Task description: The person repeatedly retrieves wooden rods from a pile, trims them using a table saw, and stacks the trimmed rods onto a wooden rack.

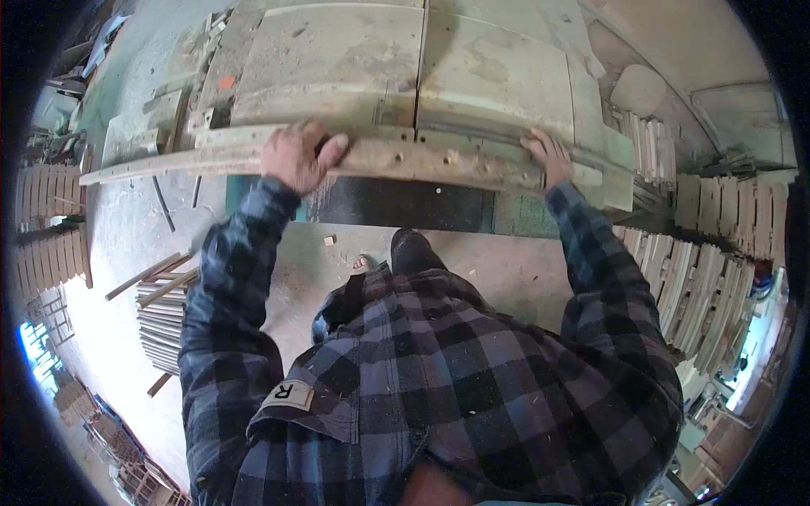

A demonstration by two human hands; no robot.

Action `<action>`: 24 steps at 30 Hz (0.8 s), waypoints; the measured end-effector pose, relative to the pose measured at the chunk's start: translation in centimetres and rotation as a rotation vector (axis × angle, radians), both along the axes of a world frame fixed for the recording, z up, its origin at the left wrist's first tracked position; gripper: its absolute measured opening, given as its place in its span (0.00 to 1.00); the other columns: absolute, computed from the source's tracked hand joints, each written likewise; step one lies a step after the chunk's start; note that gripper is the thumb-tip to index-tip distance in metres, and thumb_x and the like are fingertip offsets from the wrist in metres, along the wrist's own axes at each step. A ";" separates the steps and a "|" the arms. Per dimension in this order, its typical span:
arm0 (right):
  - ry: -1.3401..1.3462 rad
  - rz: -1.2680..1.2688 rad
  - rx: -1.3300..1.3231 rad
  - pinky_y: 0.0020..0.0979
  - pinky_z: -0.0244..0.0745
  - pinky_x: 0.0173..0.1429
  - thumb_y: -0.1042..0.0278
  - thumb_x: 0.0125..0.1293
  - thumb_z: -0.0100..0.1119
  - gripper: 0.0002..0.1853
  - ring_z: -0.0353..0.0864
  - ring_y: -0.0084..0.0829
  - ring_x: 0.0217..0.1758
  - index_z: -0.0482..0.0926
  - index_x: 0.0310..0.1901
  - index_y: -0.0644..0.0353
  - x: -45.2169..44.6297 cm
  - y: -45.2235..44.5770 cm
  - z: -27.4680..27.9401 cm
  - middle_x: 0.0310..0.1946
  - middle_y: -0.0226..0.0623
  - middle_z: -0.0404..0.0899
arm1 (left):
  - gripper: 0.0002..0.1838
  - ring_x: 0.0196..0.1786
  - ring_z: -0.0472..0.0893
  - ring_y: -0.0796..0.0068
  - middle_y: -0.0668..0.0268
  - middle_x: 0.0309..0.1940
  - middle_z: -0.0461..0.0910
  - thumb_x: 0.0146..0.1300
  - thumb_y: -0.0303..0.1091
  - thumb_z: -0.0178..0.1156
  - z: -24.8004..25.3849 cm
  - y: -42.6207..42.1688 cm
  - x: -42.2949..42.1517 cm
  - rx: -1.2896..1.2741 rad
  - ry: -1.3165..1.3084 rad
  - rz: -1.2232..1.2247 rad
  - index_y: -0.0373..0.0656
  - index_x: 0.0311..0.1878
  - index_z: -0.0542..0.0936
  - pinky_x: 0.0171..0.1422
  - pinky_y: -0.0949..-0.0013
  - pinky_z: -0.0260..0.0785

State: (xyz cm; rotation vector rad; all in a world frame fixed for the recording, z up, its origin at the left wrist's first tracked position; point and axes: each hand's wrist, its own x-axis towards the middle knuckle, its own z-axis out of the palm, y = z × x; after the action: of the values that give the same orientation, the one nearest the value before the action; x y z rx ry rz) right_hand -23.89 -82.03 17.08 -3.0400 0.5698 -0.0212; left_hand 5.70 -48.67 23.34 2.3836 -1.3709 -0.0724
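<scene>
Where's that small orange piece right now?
In the head view it's at upper left: the orange piece lies beyond the long wooden bar, farther out and more to the left than the left hand.

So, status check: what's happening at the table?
Left hand, right hand: both on wooden bar. Bar along near edge of worktable. Orange scrap beyond, clear of hands.
</scene>
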 end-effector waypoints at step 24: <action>-0.104 -0.086 -0.064 0.44 0.54 0.66 0.71 0.53 0.50 0.18 0.60 0.39 0.65 0.70 0.47 0.38 0.6 0.0 -3.9 0.60 0.32 0.63 | 0.19 0.43 0.75 0.53 0.58 0.41 0.70 0.43 0.26 0.61 -5.6 -13.6 6.5 0.348 0.294 -0.599 0.49 0.43 0.74 0.44 0.55 0.70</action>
State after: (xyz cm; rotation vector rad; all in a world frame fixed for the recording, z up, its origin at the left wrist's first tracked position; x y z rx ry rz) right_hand -23.25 -82.01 13.15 -3.0505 0.7041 -0.2036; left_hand 12.22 -62.31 17.71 2.0021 -1.9851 -0.8459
